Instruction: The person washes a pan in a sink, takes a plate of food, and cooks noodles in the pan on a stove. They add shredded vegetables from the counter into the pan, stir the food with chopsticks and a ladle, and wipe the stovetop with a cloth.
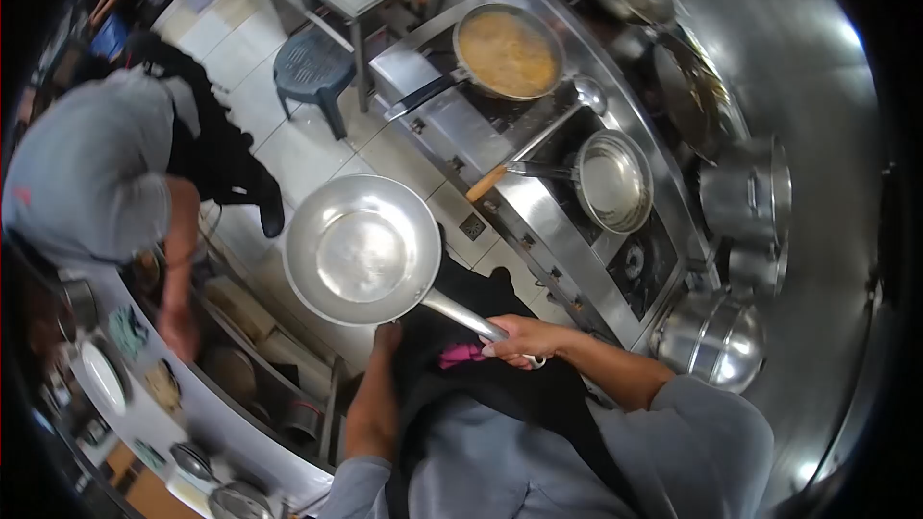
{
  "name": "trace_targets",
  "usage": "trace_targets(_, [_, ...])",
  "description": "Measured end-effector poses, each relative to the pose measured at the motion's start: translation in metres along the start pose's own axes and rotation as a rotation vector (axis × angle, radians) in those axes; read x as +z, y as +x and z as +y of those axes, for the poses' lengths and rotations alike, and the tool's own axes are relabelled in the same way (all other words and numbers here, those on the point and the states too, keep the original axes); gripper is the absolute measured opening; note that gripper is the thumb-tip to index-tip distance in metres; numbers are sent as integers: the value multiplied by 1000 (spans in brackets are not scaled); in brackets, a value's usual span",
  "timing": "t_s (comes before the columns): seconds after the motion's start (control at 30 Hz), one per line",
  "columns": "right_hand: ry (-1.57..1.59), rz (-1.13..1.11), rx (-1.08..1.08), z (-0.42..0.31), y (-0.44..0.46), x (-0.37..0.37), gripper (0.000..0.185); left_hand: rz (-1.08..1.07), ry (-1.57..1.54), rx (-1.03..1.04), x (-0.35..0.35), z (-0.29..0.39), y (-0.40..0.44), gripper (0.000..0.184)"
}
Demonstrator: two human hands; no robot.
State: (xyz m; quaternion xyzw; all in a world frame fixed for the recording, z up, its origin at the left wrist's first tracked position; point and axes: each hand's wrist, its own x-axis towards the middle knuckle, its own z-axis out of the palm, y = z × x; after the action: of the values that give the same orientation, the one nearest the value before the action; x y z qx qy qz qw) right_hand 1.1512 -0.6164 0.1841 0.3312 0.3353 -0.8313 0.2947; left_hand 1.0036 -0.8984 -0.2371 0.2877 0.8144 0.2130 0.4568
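My right hand (524, 339) is wrapped around the metal handle of a wide silver frying pan (361, 250), which I hold in front of my body. The inside of the pan looks bare and shiny. Just below the handle and by my right fingers is a bunched pink cloth (461, 356); whether the hand grips it is unclear. My left hand (386, 341) is at the near edge of the pan, partly under the rim. Its fingers are hidden, so I cannot see whether they touch the pan.
On the stove at right stand a pan of orange-brown food (510, 53), a smaller pan (615, 183) and a wooden-handled ladle (524, 154). Pots (745, 192) and a metal bowl (711, 341) sit behind. A co-worker (106, 163) bends over the left counter. A stool (312, 67) stands ahead.
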Motion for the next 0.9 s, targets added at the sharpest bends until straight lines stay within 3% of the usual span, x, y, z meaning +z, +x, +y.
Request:
trace_targets(0.03, [-22,-14,29,16,15,-7,23,-206,89,-75,31,-14,-10,41])
trace_targets(0.07, [-16,36,18,36,34,-19,24,-181,-188,-188,35,3,-45,44])
trace_targets(0.1, [-10,84,11,52,54,-30,24,-229,-182,-246,47,8,-60,48])
trace_targets(0.2, [-118,272,7,86,138,-67,21,-120,-187,-393,76,23,-86,51])
trace_targets(0.3, [-87,449,-26,136,241,-133,19,-99,-233,-557,61,58,-98,50])
trace_targets(0.37, [-48,504,-211,168,301,-174,17,-24,-78,-584,64,63,-98,48])
trace_targets(0.43, [9,605,-304,174,352,-209,15,28,-113,-629,76,47,-95,43])
trace_targets(0.53, [125,794,-443,137,421,-257,16,269,-187,-553,94,18,-98,32])
trace_targets(0.7, [187,984,-579,45,515,-386,16,347,-262,-486,90,5,-94,30])
trace_targets(0.77, [176,997,-518,9,536,-436,16,348,-176,-495,87,5,-93,30])
trace_targets(0.9, [248,1074,-533,-21,552,-480,19,332,-151,-525,86,2,-89,30])
